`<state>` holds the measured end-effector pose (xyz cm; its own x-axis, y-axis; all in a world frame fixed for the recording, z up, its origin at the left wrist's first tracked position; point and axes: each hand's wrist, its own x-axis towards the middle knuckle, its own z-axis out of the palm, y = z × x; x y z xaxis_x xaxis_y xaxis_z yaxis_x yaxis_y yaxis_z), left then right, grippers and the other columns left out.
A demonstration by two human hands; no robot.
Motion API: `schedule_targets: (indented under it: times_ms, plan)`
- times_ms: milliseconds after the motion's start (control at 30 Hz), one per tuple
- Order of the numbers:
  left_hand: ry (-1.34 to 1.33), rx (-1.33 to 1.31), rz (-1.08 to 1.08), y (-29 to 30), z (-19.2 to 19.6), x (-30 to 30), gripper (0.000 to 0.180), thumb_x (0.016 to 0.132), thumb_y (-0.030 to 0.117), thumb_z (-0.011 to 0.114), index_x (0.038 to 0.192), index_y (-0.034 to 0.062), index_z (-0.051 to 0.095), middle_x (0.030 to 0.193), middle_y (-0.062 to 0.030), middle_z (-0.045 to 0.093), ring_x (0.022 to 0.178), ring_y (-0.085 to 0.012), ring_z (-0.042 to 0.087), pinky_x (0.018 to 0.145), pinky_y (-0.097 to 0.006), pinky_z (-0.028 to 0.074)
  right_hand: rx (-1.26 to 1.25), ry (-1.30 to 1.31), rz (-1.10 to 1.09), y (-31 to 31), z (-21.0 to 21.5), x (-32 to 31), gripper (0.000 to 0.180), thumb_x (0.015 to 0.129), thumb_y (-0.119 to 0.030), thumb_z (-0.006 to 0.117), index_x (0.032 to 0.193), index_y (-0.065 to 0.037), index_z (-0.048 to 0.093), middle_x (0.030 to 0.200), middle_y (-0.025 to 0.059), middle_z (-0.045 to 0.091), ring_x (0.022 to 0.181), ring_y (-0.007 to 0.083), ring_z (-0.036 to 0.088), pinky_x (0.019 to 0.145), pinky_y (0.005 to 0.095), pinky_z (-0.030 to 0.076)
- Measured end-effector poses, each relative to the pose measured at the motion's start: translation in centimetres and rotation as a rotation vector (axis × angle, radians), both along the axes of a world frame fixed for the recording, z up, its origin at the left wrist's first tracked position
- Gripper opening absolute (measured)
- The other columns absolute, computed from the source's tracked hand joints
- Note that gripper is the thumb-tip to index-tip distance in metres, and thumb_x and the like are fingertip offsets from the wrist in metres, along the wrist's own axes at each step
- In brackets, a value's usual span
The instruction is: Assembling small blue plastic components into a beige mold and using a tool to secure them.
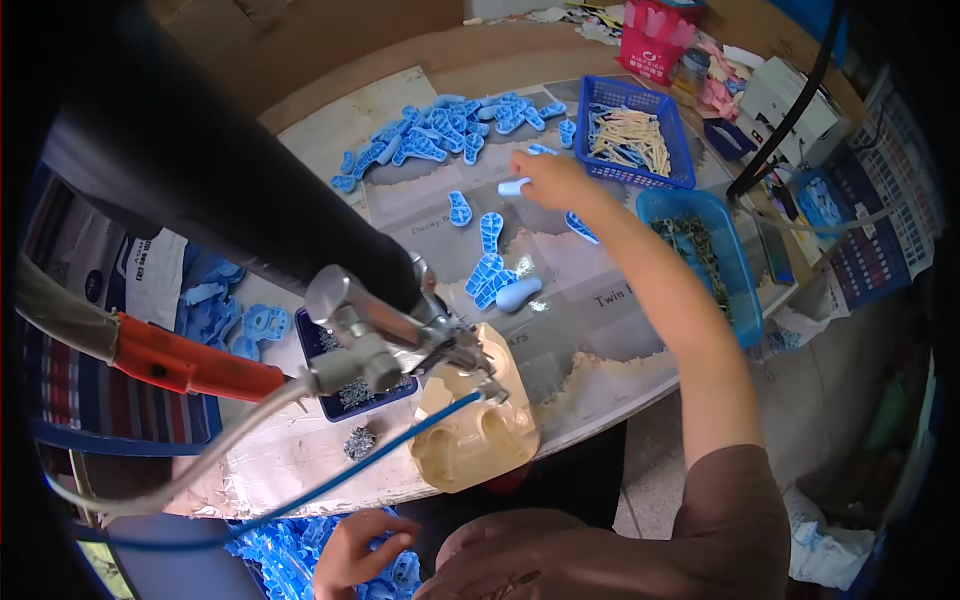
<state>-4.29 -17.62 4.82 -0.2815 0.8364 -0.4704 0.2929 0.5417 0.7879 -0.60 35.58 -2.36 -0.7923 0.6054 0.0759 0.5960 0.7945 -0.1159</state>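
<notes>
Reaching far across the table (600, 380)
My right hand (545, 178) pinches a pale blue part (514, 186); left hand (352, 552) curls loosely over blue pieces (290, 560) near me.

Bare forearms; brown short sleeve on right.

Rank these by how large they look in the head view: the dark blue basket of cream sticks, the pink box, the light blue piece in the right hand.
1. dark blue basket
2. pink box
3. light blue piece, in the right hand
</notes>
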Motion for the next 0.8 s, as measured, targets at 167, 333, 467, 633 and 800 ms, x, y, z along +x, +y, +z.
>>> schedule_targets:
  times_ms: [167, 333, 467, 633, 800]
  plan:
    - [0.222, 0.434, -0.089, 10.6, -0.6, 2.1, 0.027, 0.084, 0.003, 0.07, 0.111, 0.0004, 0.066, 0.108, -0.0146, 0.067, 0.089, -0.0233, 0.068, 0.073, -0.032, 0.054, -0.79, 0.04, 0.586, -5.6, 5.9, 7.3, 0.02, 0.079, -0.009, 0.071, 0.099, -0.008, 0.068, 0.1, 0.0066, 0.066, 0.089, 0.0212, 0.065, 0.078, 0.032, 0.053]
    - [0.219, 0.553, 0.023, 15.9, -3.2, 4.7, 0.042, 0.083, -0.001, 0.071, 0.123, 0.0004, 0.058, 0.124, -0.0162, 0.06, 0.092, -0.0225, 0.067, 0.076, -0.03, 0.057, -0.967, 0.008, 0.767, -11.5, 5.0, 10.6, 0.019, 0.08, -0.012, 0.073, 0.096, -0.003, 0.067, 0.102, 0.0091, 0.063, 0.086, 0.0216, 0.066, 0.077, 0.0334, 0.052]
    - [0.264, 0.661, 0.047, 16.5, -5.1, 4.1, 0.035, 0.084, -0.003, 0.07, 0.118, -0.0003, 0.059, 0.118, -0.0136, 0.064, 0.098, -0.0194, 0.067, 0.077, -0.028, 0.059, -1.207, -0.06, 0.762, -13.6, 5.0, 9.2, 0.02, 0.084, -0.01, 0.073, 0.1, -0.001, 0.065, 0.105, 0.0058, 0.061, 0.084, 0.0138, 0.06, 0.076, 0.0277, 0.05]
    - [0.413, 0.662, 0.189, 14.9, -4.8, 2.2, 0.025, 0.083, -0.006, 0.07, 0.107, -0.0003, 0.066, 0.105, -0.0114, 0.069, 0.093, -0.0174, 0.068, 0.072, -0.027, 0.058, -0.983, 0.213, 0.526, -4.7, 2.1, 3.0, 0.02, 0.089, -0.022, 0.066, 0.097, -0.004, 0.066, 0.091, 0.0085, 0.07, 0.08, 0.0204, 0.068, 0.071, 0.0336, 0.053]
    - [0.527, 0.65, 0.183, 11.9, -4.6, 1.1, 0.027, 0.079, -0.006, 0.071, 0.105, 0.0013, 0.066, 0.105, -0.0122, 0.069, 0.092, -0.0191, 0.068, 0.069, -0.027, 0.057, 0.037, 0.233, -0.01, 6.5, -3.1, -4.9, 0.022, 0.084, -0.012, 0.063, 0.105, -0.006, 0.066, 0.109, 0.0185, 0.066, 0.102, 0.0336, 0.064, 0.085, 0.0424, 0.054]
